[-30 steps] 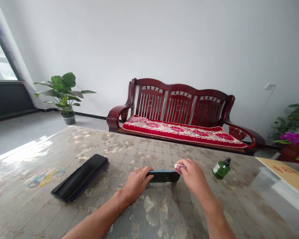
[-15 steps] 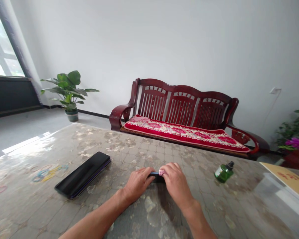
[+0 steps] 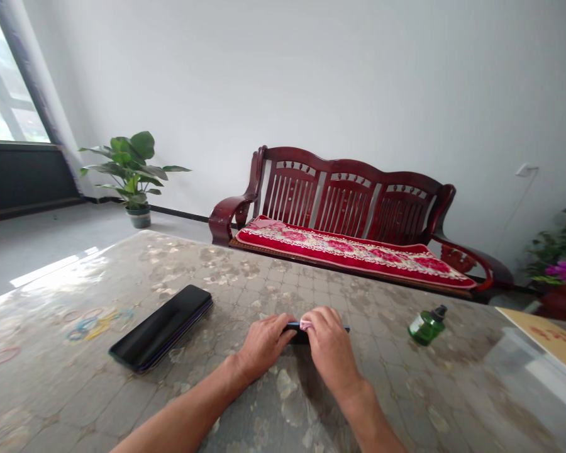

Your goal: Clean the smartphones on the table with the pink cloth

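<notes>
A dark phone (image 3: 302, 338) with a blue edge stands on its side, upright or nearly so, in the middle of the table. My left hand (image 3: 265, 341) is closed around its left end. My right hand (image 3: 332, 346) pinches a small pink-and-white cloth (image 3: 305, 323) against the phone's top edge. The phone's right tip pokes out beyond the right hand, while much of its body is hidden by the fingers. Left of my hands lies a stack of black phones (image 3: 163, 328), screen up.
Several coloured rubber bands (image 3: 92, 325) lie at the left of the table (image 3: 245, 402). A green pump bottle (image 3: 426, 326) stands at the right, near a tan booklet or box (image 3: 547, 333). A red wooden bench (image 3: 344, 201) and a potted plant (image 3: 132, 170) are behind.
My right hand has shifted slightly left along the phone's top edge with the cloth, so the phone's right tip now shows. The left hand keeps its hold. The view has swung slightly.
</notes>
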`<action>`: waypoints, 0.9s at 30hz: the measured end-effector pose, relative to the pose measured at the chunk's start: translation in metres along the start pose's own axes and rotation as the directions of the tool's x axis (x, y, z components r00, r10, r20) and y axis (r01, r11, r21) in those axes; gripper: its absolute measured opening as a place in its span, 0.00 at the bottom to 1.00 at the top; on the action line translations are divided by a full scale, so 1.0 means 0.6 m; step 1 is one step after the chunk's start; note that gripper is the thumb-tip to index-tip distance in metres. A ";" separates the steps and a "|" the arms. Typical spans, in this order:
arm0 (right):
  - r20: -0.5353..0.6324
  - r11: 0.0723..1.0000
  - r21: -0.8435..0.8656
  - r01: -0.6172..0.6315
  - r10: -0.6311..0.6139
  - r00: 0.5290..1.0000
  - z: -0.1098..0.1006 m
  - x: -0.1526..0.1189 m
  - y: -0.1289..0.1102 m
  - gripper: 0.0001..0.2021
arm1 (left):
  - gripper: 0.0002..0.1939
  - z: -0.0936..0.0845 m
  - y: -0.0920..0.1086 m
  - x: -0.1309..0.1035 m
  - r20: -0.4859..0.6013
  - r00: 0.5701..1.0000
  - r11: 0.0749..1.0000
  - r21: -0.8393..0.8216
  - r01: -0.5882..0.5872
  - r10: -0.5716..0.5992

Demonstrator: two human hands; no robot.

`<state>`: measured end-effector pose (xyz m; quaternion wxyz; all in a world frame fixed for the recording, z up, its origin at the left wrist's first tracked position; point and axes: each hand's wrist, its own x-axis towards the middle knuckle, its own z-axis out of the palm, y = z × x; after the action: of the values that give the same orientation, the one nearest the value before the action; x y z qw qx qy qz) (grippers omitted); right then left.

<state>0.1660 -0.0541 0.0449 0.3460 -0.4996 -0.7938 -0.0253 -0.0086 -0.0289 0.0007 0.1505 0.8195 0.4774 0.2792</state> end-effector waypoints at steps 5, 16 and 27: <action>0.019 1.000 0.025 0.018 -0.019 1.000 -0.007 -0.005 0.016 0.10 | 0.07 0.001 -0.002 0.000 -0.001 1.000 1.000 0.016 0.006 -0.006; -0.033 0.999 -0.034 0.031 -0.032 0.999 -0.010 -0.015 0.017 0.11 | 0.07 0.003 -0.004 0.000 0.000 1.000 1.000 0.012 -0.004 0.004; -0.032 0.998 -0.062 0.013 -0.015 0.999 -0.052 -0.040 0.080 0.10 | 0.07 -0.002 -0.006 -0.003 0.027 0.999 0.999 0.035 -0.036 0.035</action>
<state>0.2278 -0.0605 0.0404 0.3429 -0.5039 -0.7905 -0.0603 -0.0123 -0.0287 -0.0008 0.1371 0.8340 0.4656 0.2624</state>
